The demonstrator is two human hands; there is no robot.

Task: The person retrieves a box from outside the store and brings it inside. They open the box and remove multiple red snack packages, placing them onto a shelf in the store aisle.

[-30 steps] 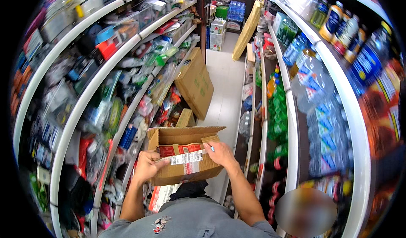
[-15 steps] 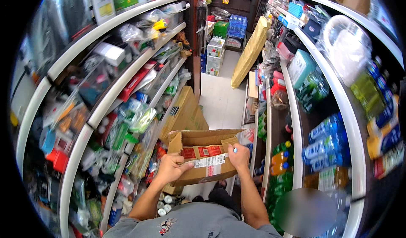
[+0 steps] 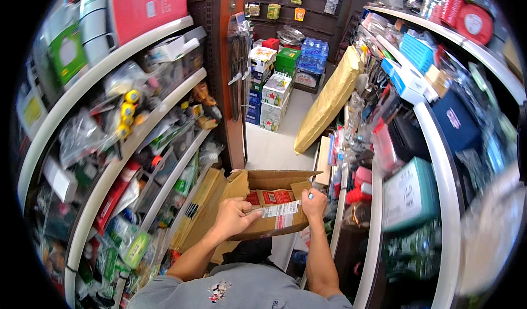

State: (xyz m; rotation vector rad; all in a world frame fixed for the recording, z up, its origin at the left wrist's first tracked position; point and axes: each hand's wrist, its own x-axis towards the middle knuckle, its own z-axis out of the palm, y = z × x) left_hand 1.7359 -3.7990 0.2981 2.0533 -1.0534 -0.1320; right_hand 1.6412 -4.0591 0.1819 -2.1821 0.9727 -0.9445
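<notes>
I carry an open cardboard box in front of my body, its flaps raised. Red packets lie inside it, and a white label strip runs over its near side. My left hand is closed on the box's left near edge, thumb over the side. On the right edge, my right hand is closed too; a small light-blue tip sticks out of its fist, the rest of that object hidden by the fingers.
Packed shelves line the aisle, the left shelf and the right shelf. A large carton stands by the left shelf. Ahead, a long yellow-wrapped package leans to the right, with stacked drink cartons beyond it.
I have moved forward along the aisle: the stacked cartons and the yellow package appear nearer, and the shelves have slid back. Both hands keep their hold on the box.
</notes>
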